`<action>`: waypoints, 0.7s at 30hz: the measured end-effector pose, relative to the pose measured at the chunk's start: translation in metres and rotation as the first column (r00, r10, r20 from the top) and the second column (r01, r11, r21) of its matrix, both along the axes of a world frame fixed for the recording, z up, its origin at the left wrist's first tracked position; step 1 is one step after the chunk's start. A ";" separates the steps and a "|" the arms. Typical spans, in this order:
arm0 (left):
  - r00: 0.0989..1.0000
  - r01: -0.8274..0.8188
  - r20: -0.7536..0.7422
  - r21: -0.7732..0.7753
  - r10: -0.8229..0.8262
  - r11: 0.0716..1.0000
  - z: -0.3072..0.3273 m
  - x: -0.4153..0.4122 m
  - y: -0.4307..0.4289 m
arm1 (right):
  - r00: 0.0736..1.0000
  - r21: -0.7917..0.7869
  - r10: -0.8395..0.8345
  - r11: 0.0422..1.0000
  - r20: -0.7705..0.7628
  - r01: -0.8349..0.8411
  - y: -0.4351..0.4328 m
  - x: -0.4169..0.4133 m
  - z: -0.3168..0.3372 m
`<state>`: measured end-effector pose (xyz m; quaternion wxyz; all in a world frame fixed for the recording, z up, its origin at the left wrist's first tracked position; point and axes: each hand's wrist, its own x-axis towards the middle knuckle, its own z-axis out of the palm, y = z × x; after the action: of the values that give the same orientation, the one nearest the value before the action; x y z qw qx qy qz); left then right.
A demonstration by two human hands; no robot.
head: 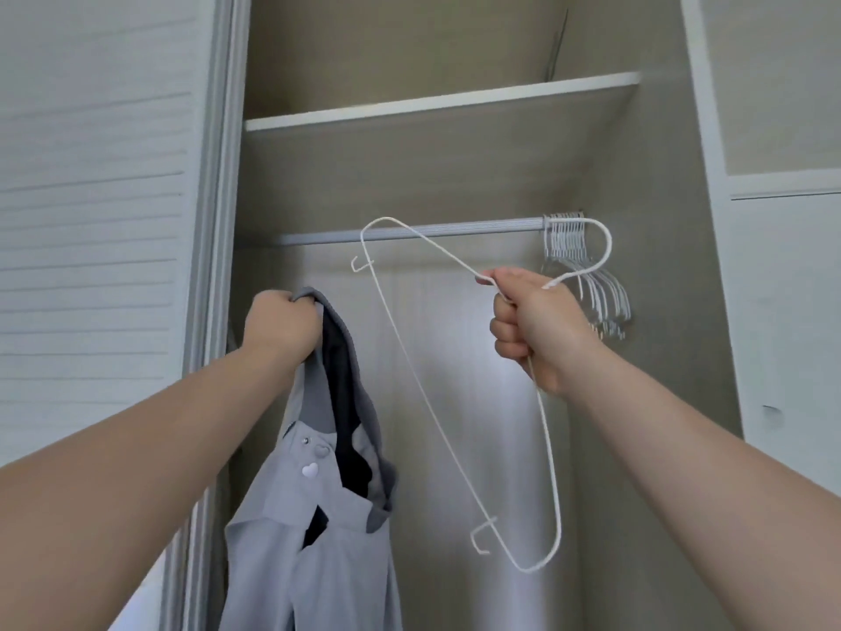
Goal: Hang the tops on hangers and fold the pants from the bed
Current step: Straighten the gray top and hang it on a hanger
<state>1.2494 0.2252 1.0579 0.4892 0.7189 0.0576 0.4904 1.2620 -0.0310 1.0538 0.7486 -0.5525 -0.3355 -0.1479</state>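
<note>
Open wardrobe (660, 311), rail (409, 233) with spare hangers (587, 275) bunched at its right end. Grey top (318, 516) hung from left hand (282, 325), gripped at collar. Right hand (532, 330) clenched round tilted white hanger (455, 448).

an open wardrobe (660, 175) stands with beige inner walls and a white-edged shelf (441, 102) above a grey hanging rail (478, 228). a slatted white door (91, 220) flanks it at left, plain white panels (782, 311) at right.
</note>
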 end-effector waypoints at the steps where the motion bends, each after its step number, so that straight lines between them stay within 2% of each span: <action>1: 1.000 -0.020 0.013 -0.016 0.020 1.000 0.003 -0.014 0.000 | 1.000 -0.006 0.017 1.000 0.017 -0.017 0.000 -0.007 0.001; 6: 0.990 -0.131 0.050 -0.080 0.135 0.988 0.026 -0.102 -0.008 | 0.982 -0.012 0.168 0.986 0.085 -0.168 -0.005 -0.048 0.012; 10: 0.953 -0.293 0.048 -0.089 0.298 0.952 0.040 -0.180 -0.031 | 0.939 -0.010 0.308 0.951 0.153 -0.310 -0.013 -0.090 0.015; 15: 0.861 -0.503 0.044 -0.074 0.506 0.861 0.042 -0.275 -0.064 | 0.854 -0.020 0.484 0.872 0.193 -0.490 -0.026 -0.148 0.004; 21: 0.695 -0.716 0.015 -0.081 0.719 0.694 0.037 -0.387 -0.096 | 0.677 -0.013 0.707 0.693 0.207 -0.720 -0.038 -0.214 -0.025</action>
<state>0.8620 0.1293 1.0948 0.2849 0.6110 0.3390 0.6562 1.0477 -0.0689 1.0284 0.7287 -0.3343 -0.5908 0.0908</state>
